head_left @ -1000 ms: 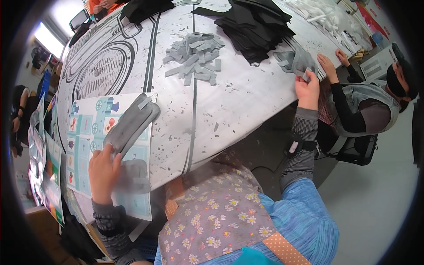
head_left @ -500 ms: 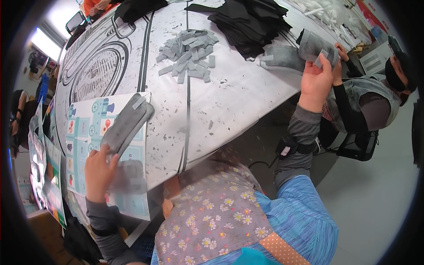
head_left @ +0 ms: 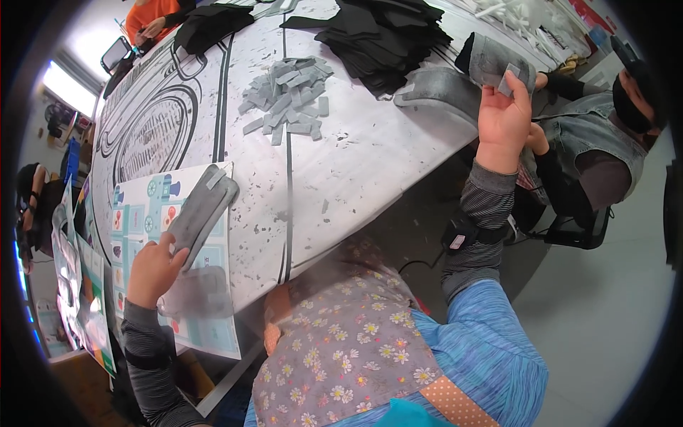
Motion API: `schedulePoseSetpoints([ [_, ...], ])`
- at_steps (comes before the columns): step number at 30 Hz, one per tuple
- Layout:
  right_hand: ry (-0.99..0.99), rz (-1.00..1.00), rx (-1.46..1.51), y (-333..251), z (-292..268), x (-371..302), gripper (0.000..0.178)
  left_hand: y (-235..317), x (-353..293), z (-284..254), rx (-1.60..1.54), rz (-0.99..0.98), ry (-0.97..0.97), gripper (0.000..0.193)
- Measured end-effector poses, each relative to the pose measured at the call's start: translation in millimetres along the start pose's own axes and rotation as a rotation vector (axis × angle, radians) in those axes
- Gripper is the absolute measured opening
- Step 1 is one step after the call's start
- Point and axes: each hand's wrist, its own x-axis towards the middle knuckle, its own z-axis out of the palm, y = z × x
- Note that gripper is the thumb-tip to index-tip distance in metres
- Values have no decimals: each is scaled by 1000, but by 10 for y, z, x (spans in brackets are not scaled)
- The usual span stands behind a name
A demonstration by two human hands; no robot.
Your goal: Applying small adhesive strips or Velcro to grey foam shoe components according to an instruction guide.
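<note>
My left hand [head_left: 152,269] grips the near end of a long grey felt-like piece [head_left: 200,210] between thumb and index finger. The piece lies on a printed sheet [head_left: 226,334], with a small pale tab [head_left: 214,176] at its far end. At the right, my raised right hand [head_left: 502,132] pinches a small grey tab [head_left: 509,80] against a curved grey piece [head_left: 491,55]. One hand of a co-worker [head_left: 541,80] is at that piece's far edge; the other [head_left: 536,139] is beside my wrist. Another curved grey piece [head_left: 441,89] lies on the table below it.
A loose pile of small grey tabs [head_left: 286,96] lies mid-table. Behind it are stacked black fabric pieces [head_left: 377,43] and white strips [head_left: 530,21]. The white table's edge [head_left: 370,220] runs before me. The co-worker [head_left: 590,153] sits right; another person [head_left: 151,21] is at far left.
The view has shifted slightly. My right hand and its tab remain at the curved grey piece. The co-worker's nearer hand has dropped away from that piece. My left hand still grips its piece.
</note>
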Motion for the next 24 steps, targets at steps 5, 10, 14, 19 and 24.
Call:
schedulePoseSetpoints([
  [5,19,-26,-32,27,49,-10,37,34,37,42,25,-2,40,34],
  [10,19,-21,-45,114,135,-56,37,-1,-4,37,-36,-12,47,33],
  [14,14,-2,-37,235,153,-68,38,43,-52,34,-46,-22,69,33],
  [19,-54,-17,-56,302,351,-300,39,58,-64,76,-43,-11,87,34],
  [24,-71,-61,-53,320,380,-506,38,35,-83,119,-61,-5,126,35],
])
